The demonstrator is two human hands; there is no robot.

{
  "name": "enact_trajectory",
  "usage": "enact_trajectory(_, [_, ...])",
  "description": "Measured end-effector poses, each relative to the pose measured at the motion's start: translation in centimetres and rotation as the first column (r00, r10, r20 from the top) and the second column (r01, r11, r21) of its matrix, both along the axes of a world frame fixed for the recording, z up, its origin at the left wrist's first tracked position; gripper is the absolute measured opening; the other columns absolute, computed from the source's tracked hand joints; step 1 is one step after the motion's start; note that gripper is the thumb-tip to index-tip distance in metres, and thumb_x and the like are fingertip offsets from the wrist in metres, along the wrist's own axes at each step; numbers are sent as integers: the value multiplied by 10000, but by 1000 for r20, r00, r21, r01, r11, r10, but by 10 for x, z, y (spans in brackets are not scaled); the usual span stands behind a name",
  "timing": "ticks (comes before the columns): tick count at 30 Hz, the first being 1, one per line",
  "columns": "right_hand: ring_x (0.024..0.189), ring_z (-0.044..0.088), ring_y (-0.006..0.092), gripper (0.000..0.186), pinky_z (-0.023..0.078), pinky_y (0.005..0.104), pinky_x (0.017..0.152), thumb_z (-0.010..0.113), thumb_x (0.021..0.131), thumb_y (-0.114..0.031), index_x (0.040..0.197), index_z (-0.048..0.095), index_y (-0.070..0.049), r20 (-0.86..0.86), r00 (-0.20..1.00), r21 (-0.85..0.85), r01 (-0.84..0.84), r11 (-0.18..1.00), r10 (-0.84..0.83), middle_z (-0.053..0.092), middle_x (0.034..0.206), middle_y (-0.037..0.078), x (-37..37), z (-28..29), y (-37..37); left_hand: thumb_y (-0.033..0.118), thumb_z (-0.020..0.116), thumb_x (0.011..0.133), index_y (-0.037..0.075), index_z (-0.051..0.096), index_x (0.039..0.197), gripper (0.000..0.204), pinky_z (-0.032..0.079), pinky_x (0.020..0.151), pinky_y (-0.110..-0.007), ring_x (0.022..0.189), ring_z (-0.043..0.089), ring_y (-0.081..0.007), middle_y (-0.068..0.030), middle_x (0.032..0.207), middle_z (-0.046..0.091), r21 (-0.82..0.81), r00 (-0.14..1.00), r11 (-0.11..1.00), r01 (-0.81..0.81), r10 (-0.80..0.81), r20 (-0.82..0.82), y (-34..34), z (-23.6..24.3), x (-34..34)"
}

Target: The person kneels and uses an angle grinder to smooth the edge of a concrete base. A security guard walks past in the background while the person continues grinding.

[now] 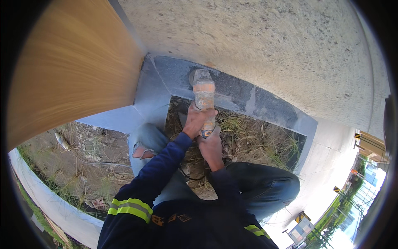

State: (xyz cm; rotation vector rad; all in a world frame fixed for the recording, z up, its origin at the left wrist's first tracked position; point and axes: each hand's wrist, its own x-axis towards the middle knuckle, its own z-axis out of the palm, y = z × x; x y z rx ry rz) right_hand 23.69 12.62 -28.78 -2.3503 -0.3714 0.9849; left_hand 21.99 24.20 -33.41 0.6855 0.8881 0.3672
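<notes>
Our left hand and right hand wrap fingers round the grinder. Its long axis runs forward to the dark slab, left hand nearer.

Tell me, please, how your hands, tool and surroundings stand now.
Left hand around dusty orange-and-grey handheld grinder, right hand gripping its rear end. Grinder head over dark grey stone ledge. Rough beige wall just beyond ledge.

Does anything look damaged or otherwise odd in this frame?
Yes. The jeans have a ragged hole near the left knee. The orange power tool, held by the left hand and right hand, is blotched with greyish residue. The dark slab under it looks uneven, with lighter patches breaking its surface.
</notes>
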Motion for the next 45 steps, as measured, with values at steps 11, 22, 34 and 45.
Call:
enact_trajectory(11, [833,697,326,477,532,447,749,684,856,-118,1193,402,66,-6,1000,2,23,1000,-23,652,975,230,-3,22,7,106,854,716,-46,565,1199,583,577,773,-350,881,687,-185,-109,1009,691,-56,997,996,74,-72,34,8,1,3])
enact_trajectory(22, [793,648,257,408,516,408,698,663,876,-96,1164,409,41,10,1000,183,5,983,-7,618,943,175,-10,5,12,117,844,708,-48,564,1174,568,575,776,-353,879,689,-201,-123,1027,696,28,998,998,57,-57,-30,19,-6,-2])
enact_trajectory(34, [800,625,199,384,508,374,673,641,895,-77,1165,392,38,26,999,181,-30,983,26,616,957,161,-10,-10,8,116,843,711,-31,581,1165,545,568,744,-352,840,684,-184,-94,974,698,34,999,999,-11,10,32,15,-19,-2])
enact_trajectory(45, [903,667,345,431,506,447,799,650,897,-86,1189,372,66,-35,999,129,-4,992,9,631,1012,249,-14,9,23,120,830,721,-23,618,1134,486,564,734,-339,810,683,-179,-89,964,707,69,999,997,-29,28,21,17,-24,-5])
